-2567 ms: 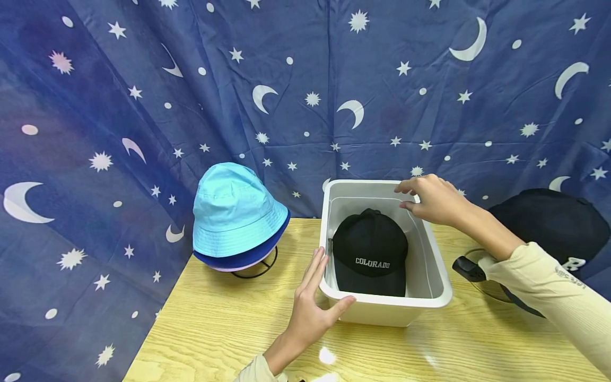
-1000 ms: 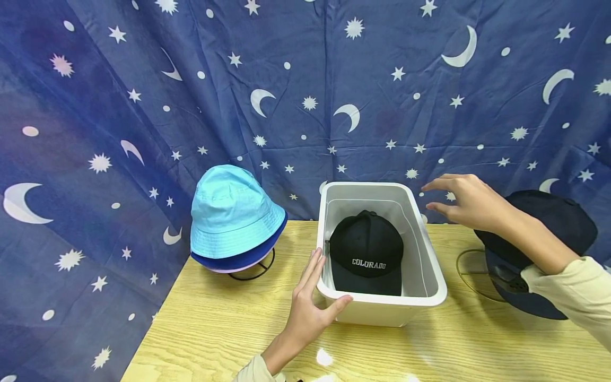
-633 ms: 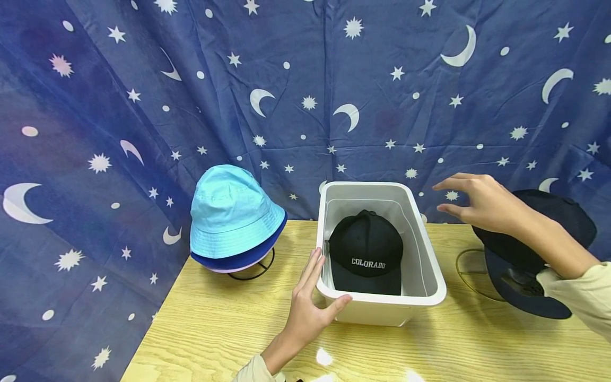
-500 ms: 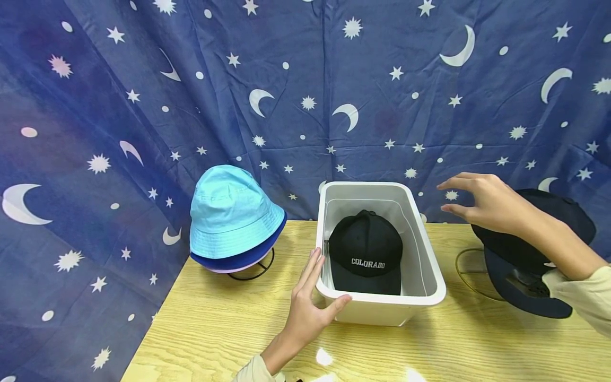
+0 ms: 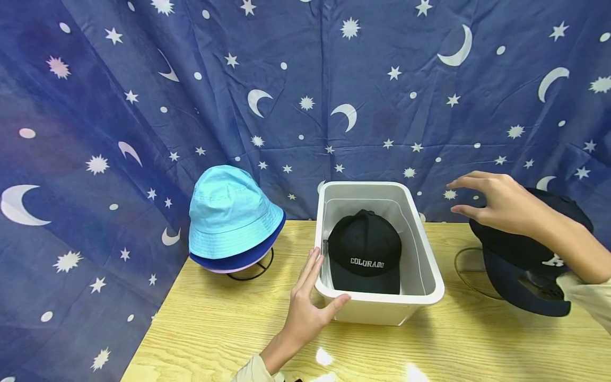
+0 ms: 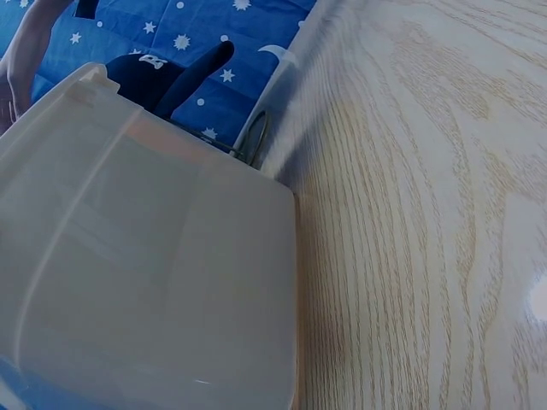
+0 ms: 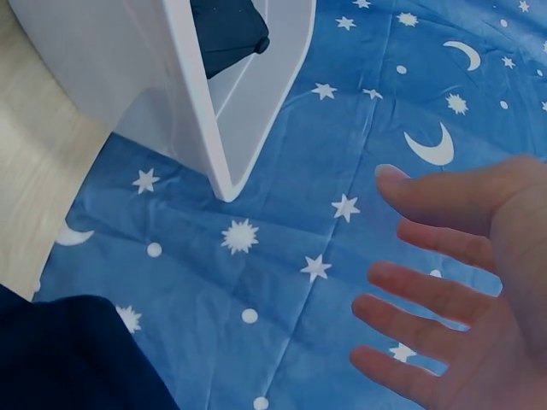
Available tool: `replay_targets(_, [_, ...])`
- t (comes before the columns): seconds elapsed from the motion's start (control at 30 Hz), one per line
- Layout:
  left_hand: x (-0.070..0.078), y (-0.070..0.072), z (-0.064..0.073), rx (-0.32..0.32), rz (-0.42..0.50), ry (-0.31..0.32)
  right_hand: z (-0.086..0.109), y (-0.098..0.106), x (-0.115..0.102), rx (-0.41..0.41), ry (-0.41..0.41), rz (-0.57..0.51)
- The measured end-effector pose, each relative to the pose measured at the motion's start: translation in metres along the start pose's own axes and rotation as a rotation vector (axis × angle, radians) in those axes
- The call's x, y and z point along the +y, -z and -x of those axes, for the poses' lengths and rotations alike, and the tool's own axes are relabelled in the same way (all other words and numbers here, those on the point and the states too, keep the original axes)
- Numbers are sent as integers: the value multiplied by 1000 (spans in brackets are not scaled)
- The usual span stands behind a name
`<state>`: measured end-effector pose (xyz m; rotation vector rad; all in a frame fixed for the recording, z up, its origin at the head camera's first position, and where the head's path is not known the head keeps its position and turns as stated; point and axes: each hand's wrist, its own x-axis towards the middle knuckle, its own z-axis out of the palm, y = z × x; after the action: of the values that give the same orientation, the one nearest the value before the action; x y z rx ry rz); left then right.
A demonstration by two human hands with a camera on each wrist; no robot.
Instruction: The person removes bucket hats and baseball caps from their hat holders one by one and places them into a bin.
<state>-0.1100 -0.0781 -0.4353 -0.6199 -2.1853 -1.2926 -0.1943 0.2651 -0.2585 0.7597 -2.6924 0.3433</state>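
Observation:
A black baseball cap [image 5: 365, 239] lettered COLORADO lies in a white plastic bin [image 5: 382, 298], brim toward the near side. My left hand [image 5: 304, 309] rests at the bin's near left corner, fingers along the left rim and thumb on the front. The left wrist view shows the bin's outer wall [image 6: 171, 248] but not that hand. My right hand [image 5: 501, 204] hovers right of the bin, holding nothing, fingers and thumb spread apart. Behind its forearm, a dark cap [image 5: 508, 278] with a white letter sits on a wire stand, partly hidden. The right wrist view shows the spread fingers [image 7: 419, 325].
At left, a light blue bucket hat [image 5: 231, 212] tops a dark blue hat [image 5: 264, 248] and a pinkish brim on a black wire stand [image 5: 258, 275]. A blue curtain [image 5: 305, 69] with moons and stars hangs behind the wooden table [image 5: 215, 329].
My right hand has moved right, from over the bin's far right rim to in front of the dark cap. My left hand stays at the bin's corner. The view has shifted slightly.

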Motion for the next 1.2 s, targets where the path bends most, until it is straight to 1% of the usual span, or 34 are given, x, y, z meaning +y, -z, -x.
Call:
replay_targets(0.2, [0, 1, 0, -1, -8, -5, 5, 5, 3, -9, -30, 13])
replay_targets(0.43, [0, 1, -1, 14, -11, -30, 10, 9, 7, -20, -46, 28])
replay_targets(0.6, [-1, 0, -1, 20, -8, -44, 15, 10, 12, -4, -49, 23])
replay_targets(0.83, [-1, -1, 0, 14, -5, -32, 20, 11, 20, -13, -71, 49])
replay_targets(1.07, [-1, 0, 0, 2, 4, -13, 26, 12, 26, 9, -71, 65])
replay_targets(1.17, [1, 1, -1, 4, 0, -15, 30, 12, 29, 19, -71, 74])
replay_targets(1.2, [1, 1, -1, 9, -1, -24, 31, 12, 30, 22, -73, 76])
